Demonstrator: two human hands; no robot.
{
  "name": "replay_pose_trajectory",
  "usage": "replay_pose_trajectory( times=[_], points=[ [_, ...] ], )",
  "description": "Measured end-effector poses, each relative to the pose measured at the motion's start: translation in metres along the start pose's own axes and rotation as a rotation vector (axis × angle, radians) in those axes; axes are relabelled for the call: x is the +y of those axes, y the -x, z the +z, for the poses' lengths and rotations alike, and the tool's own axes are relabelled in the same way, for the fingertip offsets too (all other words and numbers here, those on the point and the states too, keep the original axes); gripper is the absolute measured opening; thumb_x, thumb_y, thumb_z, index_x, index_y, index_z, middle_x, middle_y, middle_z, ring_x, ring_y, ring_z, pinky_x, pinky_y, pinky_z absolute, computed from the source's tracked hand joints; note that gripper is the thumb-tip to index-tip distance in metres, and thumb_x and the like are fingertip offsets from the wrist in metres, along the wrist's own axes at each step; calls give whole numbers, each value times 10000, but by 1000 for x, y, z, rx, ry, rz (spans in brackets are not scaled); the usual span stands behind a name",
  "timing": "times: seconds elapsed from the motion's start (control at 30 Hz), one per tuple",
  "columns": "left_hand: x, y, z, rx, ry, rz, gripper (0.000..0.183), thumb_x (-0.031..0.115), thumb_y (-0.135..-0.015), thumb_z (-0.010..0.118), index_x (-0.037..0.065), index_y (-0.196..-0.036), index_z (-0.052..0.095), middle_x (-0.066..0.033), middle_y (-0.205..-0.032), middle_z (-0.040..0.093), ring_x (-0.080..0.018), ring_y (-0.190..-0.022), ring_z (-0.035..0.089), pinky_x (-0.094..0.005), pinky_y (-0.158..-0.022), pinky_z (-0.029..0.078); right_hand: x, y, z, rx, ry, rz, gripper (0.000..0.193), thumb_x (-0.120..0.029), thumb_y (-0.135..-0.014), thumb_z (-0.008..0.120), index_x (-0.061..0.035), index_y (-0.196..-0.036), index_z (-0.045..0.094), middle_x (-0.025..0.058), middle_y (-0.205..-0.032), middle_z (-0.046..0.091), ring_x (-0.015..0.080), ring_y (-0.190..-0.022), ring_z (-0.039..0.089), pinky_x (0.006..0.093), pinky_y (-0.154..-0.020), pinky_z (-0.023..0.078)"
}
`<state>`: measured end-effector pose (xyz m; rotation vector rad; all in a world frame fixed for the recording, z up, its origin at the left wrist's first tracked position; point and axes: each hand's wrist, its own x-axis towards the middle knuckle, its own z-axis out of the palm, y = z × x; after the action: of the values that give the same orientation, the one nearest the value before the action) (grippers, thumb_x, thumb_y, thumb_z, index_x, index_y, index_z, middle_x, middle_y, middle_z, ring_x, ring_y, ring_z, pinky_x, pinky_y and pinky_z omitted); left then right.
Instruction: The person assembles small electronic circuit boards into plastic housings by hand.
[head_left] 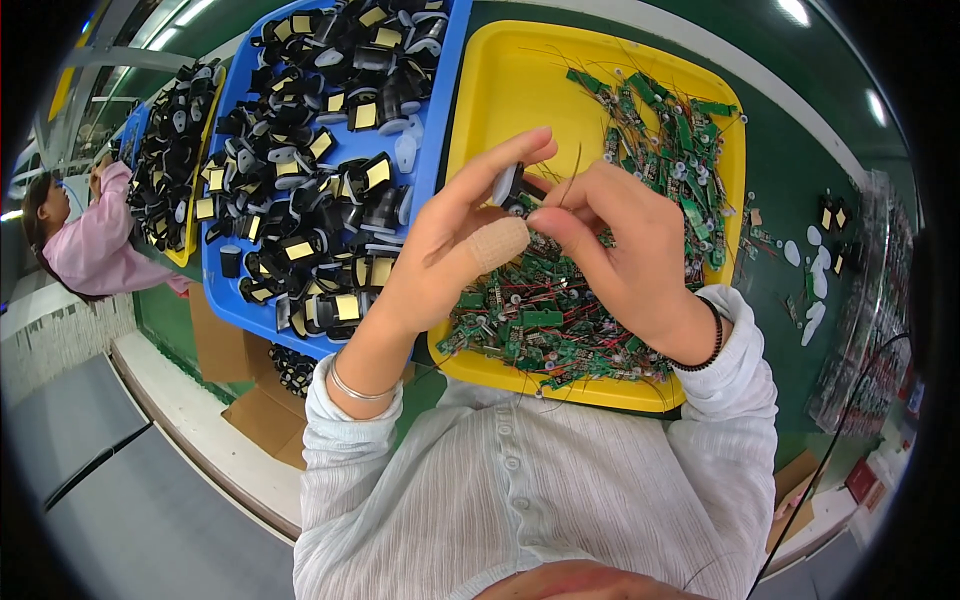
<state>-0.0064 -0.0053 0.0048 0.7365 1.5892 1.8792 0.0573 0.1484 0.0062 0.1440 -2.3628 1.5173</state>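
Observation:
Over the yellow tray [510, 90], my left hand [430, 250] is closed on a small black plastic housing [508, 185] with a pale grey cap. A beige bandage [500, 243] covers the left thumb. My right hand [635, 245] meets it at the housing, thumb and fingers pinched together. Thin dark wires [577, 165] stick up by the right fingertips, and the fingers hide most of what they grip. Green circuit boards [540, 320] with red and black wires lie heaped in the tray beneath both hands.
To the left, a blue tray [455, 80] holds many black housings [300, 165] with pale yellow pads. A co-worker in pink [100, 235] is beside a further tray at far left. On the right, loose white oval pieces [818, 270] lie near stacked clear plastic trays [860, 310].

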Motion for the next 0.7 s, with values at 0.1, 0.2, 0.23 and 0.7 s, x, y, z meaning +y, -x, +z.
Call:
replay_pose_trajectory(
  times=[0.1,0.2,0.23,0.7],
  points=[
    [0,-4,-3,-46,109,-27,523,72,-761,492,-26,-1262,380,-129,-1253,435,-196,-1128,423,-307,-931,342,-2,0,2,70,168,-168,148,-127,-714,655,-48,-740,533,73,-645,502,226,-551,523,300,-460,410],
    [-1,-7,-4,-79,140,-22,519,61,-750,484,-47,-1248,384,-147,-1244,440,-210,-1184,387,-320,-997,279,-1,1,2,74,256,-296,131,-69,-699,676,-30,-766,570,84,-631,504,216,-518,498,288,-447,382],
    [-1,-7,-4,-88,161,-26,518,55,-745,477,-53,-1243,386,-152,-1242,441,-213,-1205,370,-324,-1018,252,0,1,2,73,261,-315,133,-68,-694,675,-30,-765,569,84,-628,499,226,-523,496,298,-449,377],
    [8,2,-2,-20,-382,-90,506,46,-751,529,38,-1245,422,-108,-1150,529,-202,-1034,522,-290,-806,442,-1,-2,1,45,106,-163,61,-9,-731,619,5,-752,563,94,-650,523,230,-546,515,290,-476,391]
  ],
)
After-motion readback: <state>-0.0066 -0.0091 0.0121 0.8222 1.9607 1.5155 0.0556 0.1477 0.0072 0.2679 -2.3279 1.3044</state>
